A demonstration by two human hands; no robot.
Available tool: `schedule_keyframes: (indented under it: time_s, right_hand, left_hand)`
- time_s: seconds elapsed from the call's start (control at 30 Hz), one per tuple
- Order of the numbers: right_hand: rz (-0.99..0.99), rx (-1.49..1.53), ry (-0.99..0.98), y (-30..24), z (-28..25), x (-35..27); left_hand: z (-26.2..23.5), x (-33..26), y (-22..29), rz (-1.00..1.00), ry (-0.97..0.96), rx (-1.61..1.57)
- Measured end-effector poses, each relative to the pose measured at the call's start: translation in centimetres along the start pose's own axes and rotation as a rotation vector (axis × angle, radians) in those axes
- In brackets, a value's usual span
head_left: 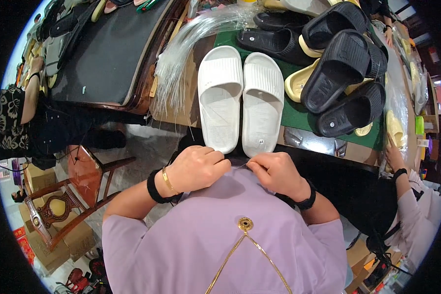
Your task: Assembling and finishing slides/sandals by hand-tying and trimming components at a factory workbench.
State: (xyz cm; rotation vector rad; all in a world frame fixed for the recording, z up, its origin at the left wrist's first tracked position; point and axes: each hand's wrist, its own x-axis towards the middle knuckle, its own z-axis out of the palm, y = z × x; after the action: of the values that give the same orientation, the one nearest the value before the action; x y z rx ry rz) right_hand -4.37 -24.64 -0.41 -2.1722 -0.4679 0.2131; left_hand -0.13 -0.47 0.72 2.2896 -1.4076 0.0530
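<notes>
A pair of white slide sandals, the left one (pixel 220 103) and the right one (pixel 262 105), lies side by side at the table's near edge, toes pointing away. Just below their heels, my left hand (pixel 196 169) is closed with its fingers curled. My right hand (pixel 278 172) pinches thumb against forefinger. Between the two hands runs a thin clear plastic strand (pixel 240 166), its ends hidden in my fingers. A fine strand also seems to cross the left sandal. Beyond my left hand, a bundle of clear plastic strands (pixel 181 63) spreads over the table.
Black slides (pixel 335 68) and yellow slides (pixel 299 81) are heaped on the green mat (pixel 299 115) at right. A dark-topped table (pixel 103 54) stands at left, near a wooden chair (pixel 59 210). Other people's arms (pixel 32 93) show at both sides.
</notes>
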Motion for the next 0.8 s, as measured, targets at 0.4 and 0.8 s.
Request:
schedule_keyframes:
  time_s: [0.4, 0.8]
  right_hand:
    - [0.056, -0.004, -0.027, 1.0, 0.5, -0.7]
    - [0.145, -0.140, 0.046, 3.6, -1.0, 5.8]
  left_hand:
    - [0.2, 0.4, 1.3, 0.054, -0.006, 0.033]
    - [2.2, 2.8, -3.6, -0.161, 0.092, 0.190]
